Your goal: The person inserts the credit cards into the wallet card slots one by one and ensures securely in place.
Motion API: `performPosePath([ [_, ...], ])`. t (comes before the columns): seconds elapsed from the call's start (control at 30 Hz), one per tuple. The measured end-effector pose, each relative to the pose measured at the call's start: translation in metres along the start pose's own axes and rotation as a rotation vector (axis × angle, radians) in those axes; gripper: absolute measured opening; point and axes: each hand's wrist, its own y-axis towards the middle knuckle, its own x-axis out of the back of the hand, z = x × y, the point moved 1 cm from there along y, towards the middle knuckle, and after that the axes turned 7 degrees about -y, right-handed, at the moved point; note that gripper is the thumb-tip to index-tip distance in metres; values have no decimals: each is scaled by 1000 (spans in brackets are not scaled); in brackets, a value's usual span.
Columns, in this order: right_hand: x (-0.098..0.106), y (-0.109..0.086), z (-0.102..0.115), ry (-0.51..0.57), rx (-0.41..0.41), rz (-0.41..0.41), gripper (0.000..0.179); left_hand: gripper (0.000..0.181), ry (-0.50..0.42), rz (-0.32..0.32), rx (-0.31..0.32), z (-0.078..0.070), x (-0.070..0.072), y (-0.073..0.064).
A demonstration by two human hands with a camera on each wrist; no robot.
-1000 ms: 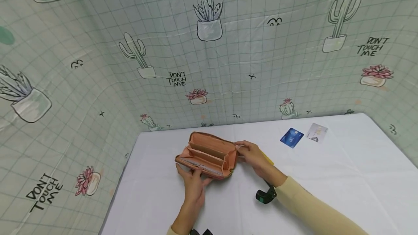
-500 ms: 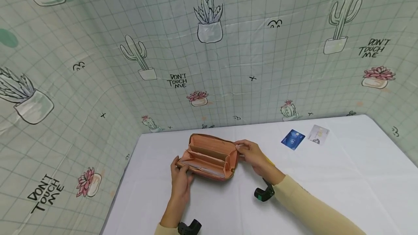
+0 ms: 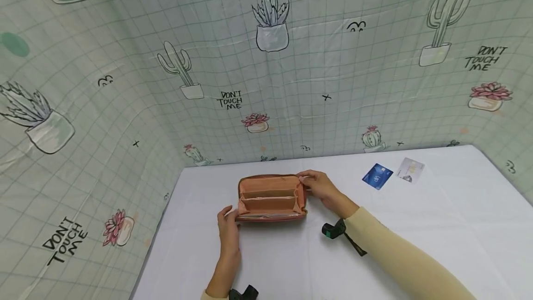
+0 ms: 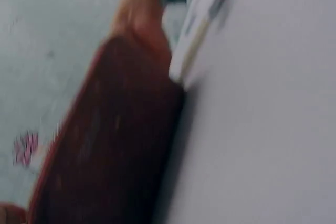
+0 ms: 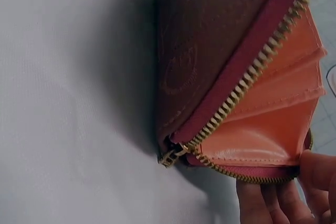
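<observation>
An unzipped zip-around wallet [image 3: 270, 205], orange inside with several compartments, opens towards me over the white table. My left hand [image 3: 228, 233] grips its near left corner. Behind the far right edge curl the fingers of my right hand [image 3: 322, 189]. In the right wrist view, the thumb [image 5: 317, 170] presses on the wallet's edge and the fingers lie outside it. A brass zipper pull [image 5: 173, 156] hangs at the end of the metal teeth. The wallet's dark outer side [image 4: 113, 135] fills much of the blurred left wrist view.
A blue bank card [image 3: 377, 176] and a pale silver card [image 3: 411, 170] lie at the back right of the white table [image 3: 437, 226]. Behind the table hangs a cactus-print cloth [image 3: 308, 73]. Black wrist cameras sit on both wrists.
My left hand has shifted from the wallet's front edge to its left corner. The wallet has turned level, its front edge now facing me squarely. My right hand keeps its hold.
</observation>
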Motion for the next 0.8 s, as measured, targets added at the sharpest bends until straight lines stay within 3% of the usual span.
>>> performPosePath([
  [0.1,3,3,-2,-3,1,8,35,45,85,118,-9,1,14,22],
  [0.23,4,5,-3,-15,4,21,36,44,166,353,-6,2,30,48],
  [0.37,4,5,-2,-17,-4,25,35,47,193,532,28,-1,40,64],
  [0.57,4,4,-1,-21,-9,27,36,59,151,697,119,-2,47,75],
  [0.8,6,5,-2,11,-7,49,36,63,58,822,89,-1,55,79],
])
